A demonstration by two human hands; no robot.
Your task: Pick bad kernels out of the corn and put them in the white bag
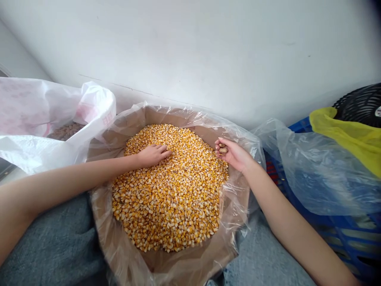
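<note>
Loose yellow corn kernels [175, 198] fill a brown cardboard box [175, 264] lined with a clear plastic bag [232, 206]. Across the upper left of the kernels lies my left hand [153, 155], palm down, its fingers stretched out and resting on the corn; what is under the palm is hidden. At the right side of the box, my right hand [233, 154] is raised over the rim of the corn. Its fingers curl round what look like peanuts in the shell [223, 150], light brown.
On the left stands a white woven sack [98, 123] with small brown pieces [65, 131] inside. To the right is a blue plastic crate [342, 230] with clear plastic sheeting, yellow mesh cloth [348, 139] and a black grille [360, 103]. A white wall [190, 51] rises behind.
</note>
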